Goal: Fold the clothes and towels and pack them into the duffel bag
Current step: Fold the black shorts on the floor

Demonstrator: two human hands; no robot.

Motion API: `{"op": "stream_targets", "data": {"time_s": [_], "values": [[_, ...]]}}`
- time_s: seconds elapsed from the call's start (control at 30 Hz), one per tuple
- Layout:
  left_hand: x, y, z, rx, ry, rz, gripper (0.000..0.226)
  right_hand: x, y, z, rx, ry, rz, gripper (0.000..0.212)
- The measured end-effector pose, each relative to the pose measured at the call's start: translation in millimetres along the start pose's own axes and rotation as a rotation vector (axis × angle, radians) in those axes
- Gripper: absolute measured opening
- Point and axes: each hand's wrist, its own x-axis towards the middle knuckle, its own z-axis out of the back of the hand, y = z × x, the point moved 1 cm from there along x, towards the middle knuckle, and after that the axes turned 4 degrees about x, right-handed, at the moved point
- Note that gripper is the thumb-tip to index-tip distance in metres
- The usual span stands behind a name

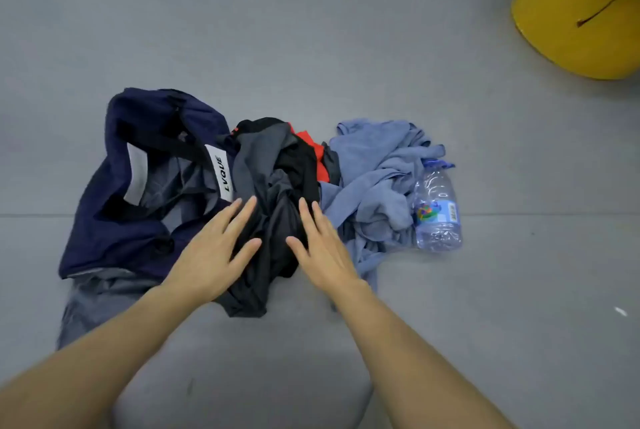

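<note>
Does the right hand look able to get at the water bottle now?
Probably yes: the water bottle lies uncovered on the floor beside the blue cloth, and the open right hand holds nothing.

plain grey floor (311, 30); a yellow round object (575, 20) at far right.

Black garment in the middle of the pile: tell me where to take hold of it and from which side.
Probably best take the black garment by its near end, lying free on the floor, pinching from your side with left hand and right hand. Farther back it tangles with red clothing; the duffel bag and blue towel crowd its sides.
</note>
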Motion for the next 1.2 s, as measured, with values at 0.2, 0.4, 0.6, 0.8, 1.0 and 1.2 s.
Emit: {"op": "stream_targets", "data": {"time_s": [0.2,0.4,0.6,0.8,1.0,1.2], "values": [[14.3,6.5,-19.1,0.090,-0.034,0.010,0.066,23.3,6.8,-14.2,-0.068,0.053,0.034,0.077],[26.9,23.4,-32.5,0.201,-0.008,0.021,0.074,51.0,15.7,-28.9,-0.135,0.061,0.032,0.072],[45.7,30.6,-31.5,0.261,-0.034,0.087,0.059,60.6,18.7,-32.8,-0.164,0.026,0.017,0.061],[52.6,32.7,-22.6,0.261,-0.177,0.033,0.015,54.9,29.4,-26.7,-0.072,-0.125,0.081,0.041],[38.7,27.8,-2.0,0.224,-0.151,0.072,0.030,39.2,48.7,0.9,0.032,-0.273,0.125,0.034],[17.4,-0.1,30.6,0.160,-0.162,0.021,0.045,19.1,90.5,43.4,0.135,-0.350,0.171,0.034]]}}
